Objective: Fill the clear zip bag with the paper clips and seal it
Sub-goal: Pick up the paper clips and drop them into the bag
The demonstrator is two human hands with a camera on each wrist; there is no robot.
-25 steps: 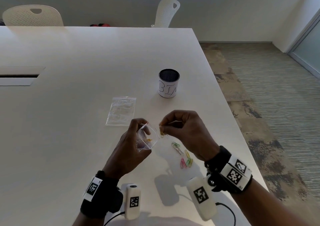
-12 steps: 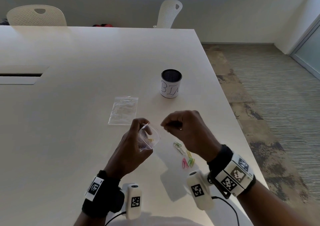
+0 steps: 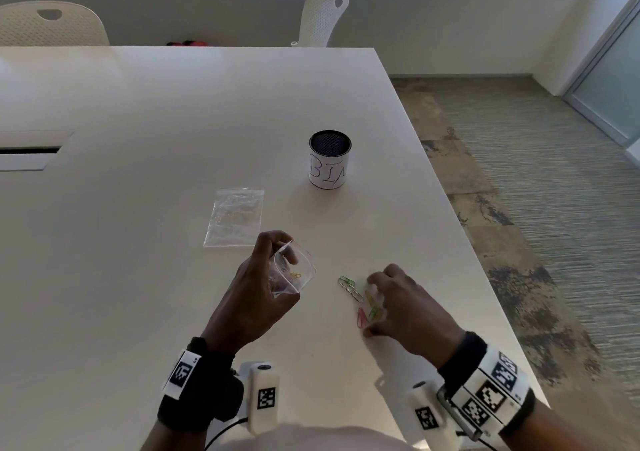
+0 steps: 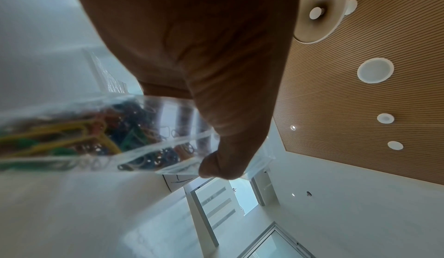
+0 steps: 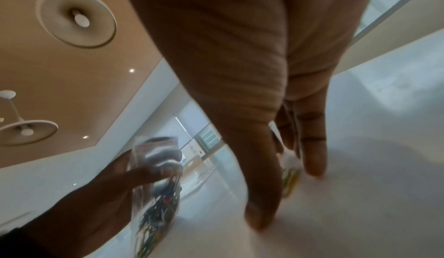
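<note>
Landmark: mesh cup (image 3: 330,160), dark-rimmed, white label with handwritten letters, upright on the white table (image 3: 138,208).

- Spare clear bag (image 3: 235,217): flat on the table, near and left of the cup, toward the person.
- Two white chairs (image 3: 52,23): beyond the table's far edge, well behind the cup.
- Clear zip bag (image 3: 292,274): held off the table, nearer the person than the cup, mouth open, coloured clips inside.
- Paper clips (image 3: 360,303): loose cluster on the table, nearer the person than the cup, right of the held bag; green, pink, yellow.
- Left hand (image 3: 256,298): fingers curled round the zip bag, gripping it.
- Right hand (image 3: 405,307): lowered over the loose clips, fingers (image 5: 312,148) extended downward at them; whether a clip is pinched cannot be told.
</note>
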